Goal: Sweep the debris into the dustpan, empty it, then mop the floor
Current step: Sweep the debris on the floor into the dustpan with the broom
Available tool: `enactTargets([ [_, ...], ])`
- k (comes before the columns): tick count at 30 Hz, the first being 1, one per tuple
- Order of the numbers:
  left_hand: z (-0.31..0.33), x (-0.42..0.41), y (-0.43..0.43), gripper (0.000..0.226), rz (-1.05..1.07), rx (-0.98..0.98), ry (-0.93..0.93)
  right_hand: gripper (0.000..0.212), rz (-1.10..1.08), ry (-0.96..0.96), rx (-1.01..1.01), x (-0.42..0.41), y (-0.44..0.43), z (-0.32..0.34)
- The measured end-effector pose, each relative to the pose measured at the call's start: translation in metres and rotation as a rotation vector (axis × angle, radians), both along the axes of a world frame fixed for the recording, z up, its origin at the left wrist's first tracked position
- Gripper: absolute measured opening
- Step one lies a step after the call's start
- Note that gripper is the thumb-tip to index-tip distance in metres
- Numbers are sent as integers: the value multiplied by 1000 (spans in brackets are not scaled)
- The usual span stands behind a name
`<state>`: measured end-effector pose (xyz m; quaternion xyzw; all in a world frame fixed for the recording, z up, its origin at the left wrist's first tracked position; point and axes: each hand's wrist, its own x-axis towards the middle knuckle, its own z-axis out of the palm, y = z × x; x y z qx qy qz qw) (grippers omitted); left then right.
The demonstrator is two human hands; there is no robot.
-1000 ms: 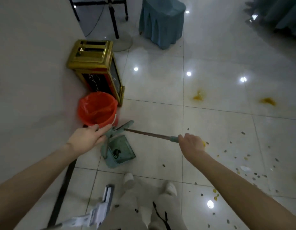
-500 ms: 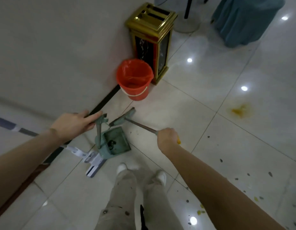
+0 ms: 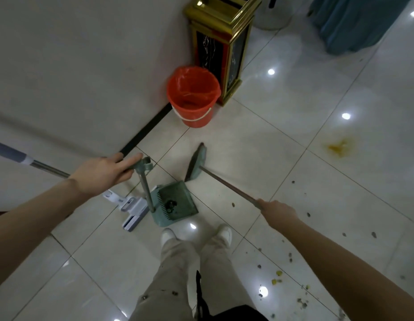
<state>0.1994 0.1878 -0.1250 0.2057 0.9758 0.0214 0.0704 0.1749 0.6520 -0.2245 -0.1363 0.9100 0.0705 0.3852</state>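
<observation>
The left hand [image 3: 104, 172] now grips the dustpan [image 3: 176, 202] handle. The right hand [image 3: 279, 210] holds the broom [image 3: 196, 165], pulled away. Emptying into the bucket [image 3: 193, 96] looks next.

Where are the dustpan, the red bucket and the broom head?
dustpan [image 3: 178, 200]: head view, on its tray.
red bucket [image 3: 192, 89]: head view, on its liner.
broom head [image 3: 195, 163]: head view, on its green block.

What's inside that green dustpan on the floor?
The dustpan holds a small dark clump of debris near its comb teeth; the rest looks bare. What the clump is made of is unclear.
</observation>
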Motion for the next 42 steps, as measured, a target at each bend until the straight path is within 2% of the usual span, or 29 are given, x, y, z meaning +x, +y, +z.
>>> enactTargets([
  [4, 4, 2, -1, 57, -7, -7, -1, 36, -27, -24, 73, 42, 66, 8],
  [8, 3, 5, 4, 50, 7, -45, -20, 34, -34, 13, 62, 53, 91, 20],
  [12, 2, 7, 10, 41, 50, -52, -17, 33, -6, 58, -16, 43, 70, 30],
  [16, -1, 10, 21, 53, 60, -71, -52, 34, 22, 73, -75, 22, 27, 28],
  [21, -3, 3, 42, 42, 33, -90, -45, 33, 18, 56, -79, -5, -29, 10],
  [25, -10, -4, 59, 57, 1, -111, -84, 35, -1, 39, -50, -11, -33, -4],
  [27, -12, -7, 67, 56, -21, -94, -86, 32, -24, 21, -33, -4, -15, -7],
  [31, -13, -15, 78, 39, -97, -68, -98, 37, -56, -15, 29, 34, 58, -11],
  [34, -12, -23, 87, 49, -115, -23, -100, 38, -97, -28, 85, 80, 126, -6],
  [39, -16, -39, 105, 43, -109, 8, -70, 39, -193, -24, 184, 170, 216, 21],
  [42, -14, -50, 122, 45, -180, 26, -71, 41, -275, -36, 243, 220, 252, 46],
])
